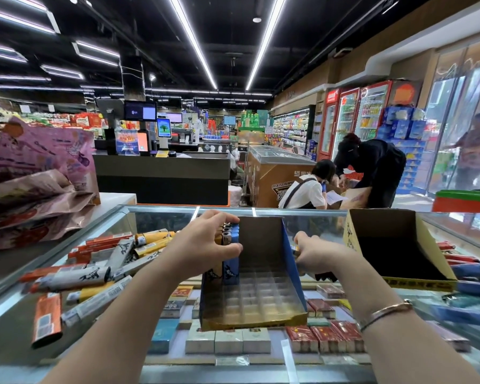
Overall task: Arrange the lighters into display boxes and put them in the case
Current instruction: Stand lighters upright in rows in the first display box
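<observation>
Head view looks down on a display box (pixel 254 275), blue-sided with a clear gridded tray in its floor, sitting on the glass tabletop (pixel 155 214) in front of me. At its left rear corner stands a small row of upright lighters (pixel 229 245), blue ones with a yellowish one against them, metal tops showing. My left hand (pixel 205 242) curls over that row, thumb across the front and fingers over the tops, gripping them against the box's left wall. My right hand (pixel 315 253) is at the box's right wall, fingers curled round something with a yellow end and a dark end; it looks like lighters, though blur keeps me from telling. On that wrist sits a bracelet (pixel 385 311). Left of the box lies a loose heap of lighters (pixel 100 267), orange, grey and yellow, scattered flat on the glass. To the right stands a second box (pixel 396 245), yellow outside and dark within, with red and blue lighters (pixel 466 267) lying beside it. Under the glass, cigarette packs (pixel 324 336) line the shelf. A pile of purple bags (pixel 36 176) sits at far left. Beyond are a checkout counter (pixel 164 173) and two people (pixel 344 176) bent over cartons.
</observation>
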The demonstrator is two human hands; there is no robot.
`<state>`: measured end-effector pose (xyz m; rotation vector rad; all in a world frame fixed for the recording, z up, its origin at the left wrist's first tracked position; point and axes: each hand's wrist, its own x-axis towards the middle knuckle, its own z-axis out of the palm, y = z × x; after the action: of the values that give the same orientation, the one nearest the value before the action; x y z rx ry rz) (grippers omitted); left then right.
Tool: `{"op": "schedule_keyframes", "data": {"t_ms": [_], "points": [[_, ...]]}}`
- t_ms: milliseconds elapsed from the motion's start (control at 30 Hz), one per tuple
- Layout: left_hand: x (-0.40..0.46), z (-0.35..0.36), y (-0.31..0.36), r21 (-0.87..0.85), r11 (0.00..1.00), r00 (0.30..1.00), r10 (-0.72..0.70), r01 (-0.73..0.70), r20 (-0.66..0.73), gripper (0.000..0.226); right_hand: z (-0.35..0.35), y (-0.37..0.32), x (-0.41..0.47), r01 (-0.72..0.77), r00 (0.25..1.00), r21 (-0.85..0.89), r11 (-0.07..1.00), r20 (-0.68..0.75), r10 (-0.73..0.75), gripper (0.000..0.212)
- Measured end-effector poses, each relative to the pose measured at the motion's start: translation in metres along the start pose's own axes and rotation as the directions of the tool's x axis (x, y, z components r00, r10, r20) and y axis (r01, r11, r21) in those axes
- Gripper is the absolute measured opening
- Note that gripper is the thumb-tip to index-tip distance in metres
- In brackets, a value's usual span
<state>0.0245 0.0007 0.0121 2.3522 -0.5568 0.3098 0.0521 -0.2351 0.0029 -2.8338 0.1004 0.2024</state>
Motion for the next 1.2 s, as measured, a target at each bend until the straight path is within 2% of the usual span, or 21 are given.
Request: {"op": "schedule_keyframes", "data": {"t_ms": [100,233,267,333,400,467,533,600,667,733,800,867,933,1100,1200], "points": [[-0.001,0.001,0.001,-0.025,1.000,1.000,-0.014,0.014,0.005,0.046,0.003,0.000,-0.002,-0.002,1.000,0.100,0.995,-0.023,0.005,0.052],[-0.003,0.001,0.002,-0.032,0.999,1.000,0.008,-0.008,-0.010,0.045,-0.003,0.000,-0.006,-0.011,0.998,0.128,0.992,-0.054,0.018,0.026],[-0.003,0.001,0.003,-0.035,0.999,1.000,0.010,-0.010,-0.011,0.045,-0.005,0.001,-0.007,-0.003,0.999,0.166,0.986,-0.053,0.012,0.024],[-0.003,0.000,0.003,-0.040,0.999,1.000,0.013,-0.014,-0.006,0.045,-0.009,0.005,-0.007,0.014,0.999,0.364,0.931,-0.042,0.002,0.022],[-0.004,0.001,0.005,-0.055,0.998,1.000,0.027,-0.027,0.000,0.043,-0.015,0.009,-0.009,0.030,0.999,0.597,0.801,-0.054,0.002,0.023],[-0.005,0.002,0.006,-0.077,0.996,0.999,0.051,-0.050,0.009,0.042,-0.022,0.010,-0.010,0.085,0.990,0.756,0.649,-0.135,0.028,0.026],[-0.005,0.005,0.009,-0.084,0.994,0.997,0.069,-0.066,0.028,0.045,-0.031,0.009,-0.015,0.201,0.975,0.883,0.424,-0.224,0.005,0.029],[-0.005,0.008,0.010,-0.075,0.995,0.997,0.064,-0.061,0.048,0.050,-0.037,0.008,-0.024,0.294,0.950,0.942,0.162,-0.269,-0.159,0.033],[-0.005,0.010,0.011,-0.030,0.997,0.996,0.077,-0.076,0.035,0.055,-0.038,0.004,-0.033,0.311,0.872,0.950,0.009,-0.281,-0.401,0.041],[-0.006,0.010,0.016,-0.013,0.994,0.994,0.112,-0.112,-0.017,0.059,-0.035,-0.005,-0.041,0.310,0.782,0.951,0.017,-0.244,-0.573,0.036],[-0.007,0.008,0.021,-0.052,0.986,0.984,0.154,-0.159,-0.086,0.054,-0.029,-0.017,-0.049,0.346,0.728,0.928,0.139,-0.172,-0.664,0.027],[-0.008,0.006,0.025,-0.111,0.965,0.963,0.219,-0.238,-0.154,0.037,-0.023,-0.027,-0.055,0.384,0.700,0.886,0.258,-0.098,-0.708,0.021],[-0.009,0.005,0.029,-0.181,0.940,0.949,0.256,-0.288,-0.183,0.024,-0.020,-0.032,-0.058,0.387,0.690,0.869,0.309,-0.051,-0.722,0.019],[-0.011,0.006,0.035,-0.293,0.905,0.951,0.282,-0.308,-0.127,0.029,-0.019,-0.032,-0.058,0.381,0.704,0.856,0.350,-0.023,-0.710,0.023],[-0.011,0.005,0.037,-0.348,0.882,0.948,0.279,-0.317,-0.156,0.021,-0.018,-0.033,-0.057,0.381,0.714,0.836,0.394,0.004,-0.700,0.023]]}}
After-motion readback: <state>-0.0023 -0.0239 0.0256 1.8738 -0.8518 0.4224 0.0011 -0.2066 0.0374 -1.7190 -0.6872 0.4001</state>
